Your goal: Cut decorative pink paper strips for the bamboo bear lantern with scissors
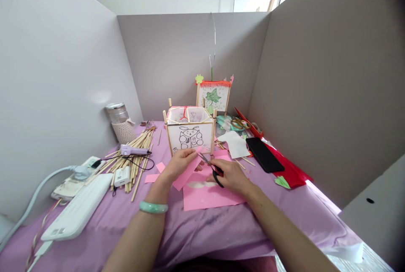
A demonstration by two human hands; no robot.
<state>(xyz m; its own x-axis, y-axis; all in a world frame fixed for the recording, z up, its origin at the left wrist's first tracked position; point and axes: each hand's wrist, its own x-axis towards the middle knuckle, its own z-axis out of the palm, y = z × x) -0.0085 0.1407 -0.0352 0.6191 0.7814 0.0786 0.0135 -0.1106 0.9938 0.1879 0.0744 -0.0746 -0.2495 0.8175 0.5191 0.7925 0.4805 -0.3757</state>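
My left hand pinches a strip of pink paper and holds it up over the table. Black-handled scissors are in my right hand, their blades pointing left to the top end of that strip. Under both hands lies a larger pink sheet with a pale patch in it. Smaller pink pieces rest left of my left wrist. Just behind the hands stands a box-shaped lantern of wooden sticks and white panels, with a drawn animal on its front and a red cord at its top.
A second lantern with a green leaf stands behind. At left are wooden sticks, a purple glue gun, a glass bottle, a white power bank and cables. To the right lie a black phone and red sheets.
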